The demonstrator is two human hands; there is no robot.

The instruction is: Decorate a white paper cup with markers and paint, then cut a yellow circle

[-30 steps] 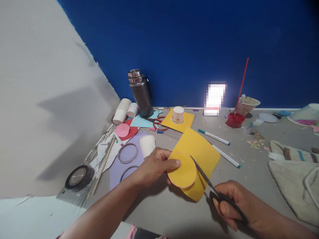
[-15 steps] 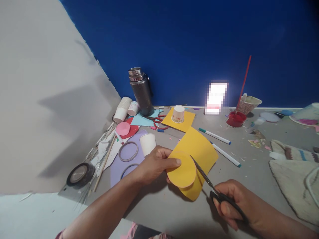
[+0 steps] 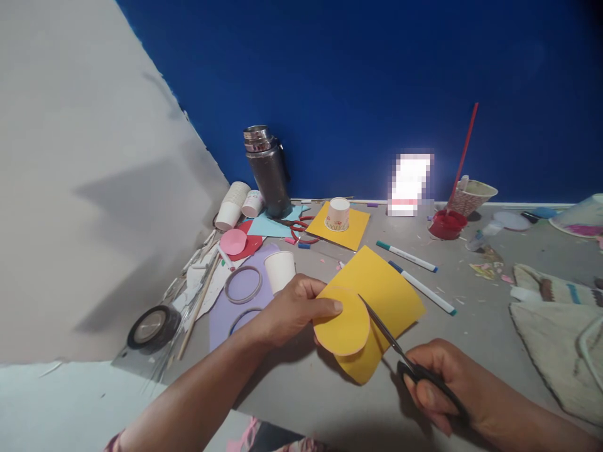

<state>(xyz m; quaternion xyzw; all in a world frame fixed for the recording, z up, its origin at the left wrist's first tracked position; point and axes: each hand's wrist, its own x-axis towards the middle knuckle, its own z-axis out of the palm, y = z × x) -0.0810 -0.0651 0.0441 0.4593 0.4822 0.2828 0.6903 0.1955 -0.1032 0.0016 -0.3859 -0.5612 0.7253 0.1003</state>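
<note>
My left hand (image 3: 299, 311) pinches a yellow paper (image 3: 386, 289) at its left side, thumb on top. The part under the thumb is a rounded yellow disc (image 3: 346, 329) with a pale edge; the rest of the sheet spreads behind and to the right. Black-handled scissors (image 3: 389, 336) are held in my right hand (image 3: 438, 383), fingers through the handles. Their blades point up and left and meet the paper at the right edge of the disc. A white paper cup (image 3: 279, 271) stands just behind my left hand.
Behind are a dark flask (image 3: 268, 179), a small cup (image 3: 338, 215) on yellow paper, red-handled scissors (image 3: 304, 232) and two markers (image 3: 424, 289). Left lie tape rolls (image 3: 153, 329) and purple paper (image 3: 249, 257). A cloth (image 3: 551, 345) lies right.
The loose part of the yellow sheet has swung a little to the right and flattened. Both hands have stayed nearly in place, and the scissors are still at the disc's edge.
</note>
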